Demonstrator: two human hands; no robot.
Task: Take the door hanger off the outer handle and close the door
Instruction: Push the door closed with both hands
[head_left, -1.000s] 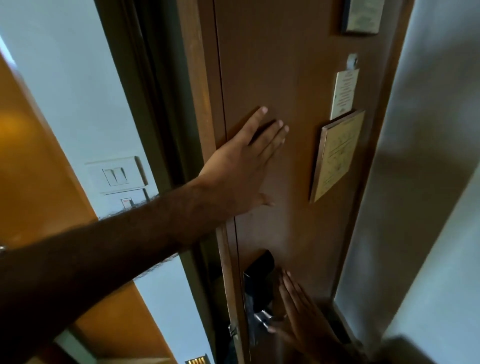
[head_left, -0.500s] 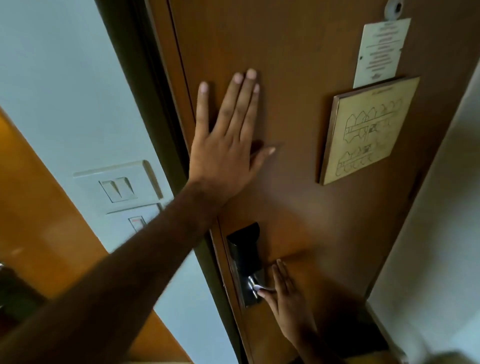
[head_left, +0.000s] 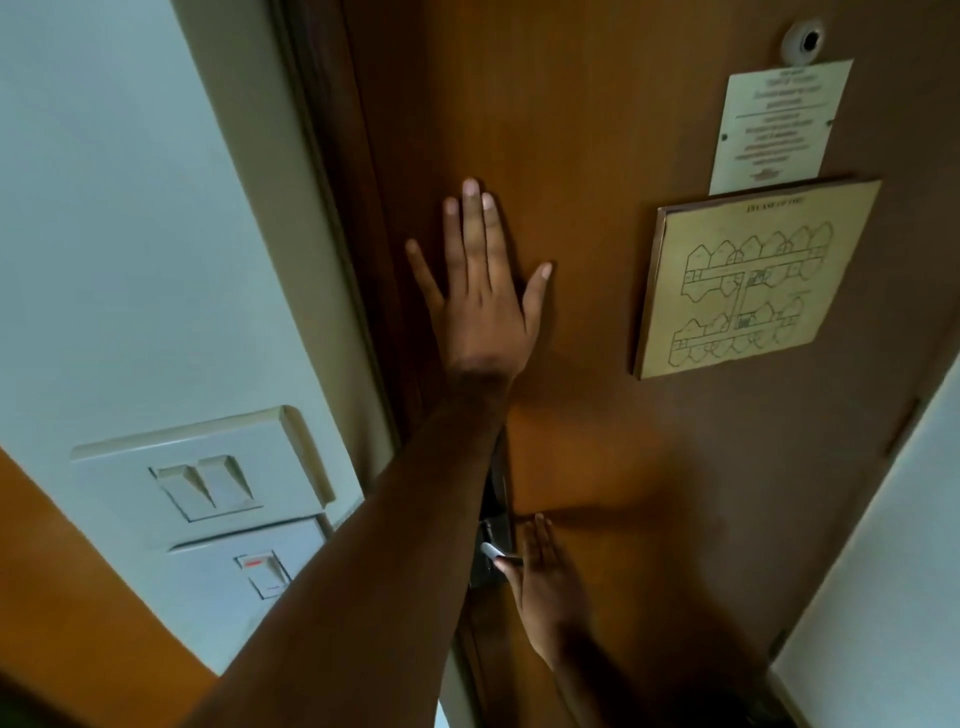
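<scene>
The brown wooden door (head_left: 597, 426) fills the view, seen from inside, and lies flush in its frame (head_left: 332, 218). My left hand (head_left: 485, 291) rests flat on it near the latch edge, fingers spread. Lower down, my right hand (head_left: 545, 577) lies flat against the door beside the dark lock plate (head_left: 493, 530), its thumb touching the small silver handle (head_left: 491, 551). My left forearm covers part of the lock plate. No door hanger is in view.
A framed floor plan (head_left: 748, 286) and a printed notice (head_left: 779, 124) hang on the door under a peephole (head_left: 802, 41). Light switches (head_left: 202, 483) sit on the white wall to the left. A white wall (head_left: 883, 545) closes in at the right.
The door has swung shut into its frame under both hands. The view has turned to face it squarely. My left hand stays flat on it; my right stays by the lock.
</scene>
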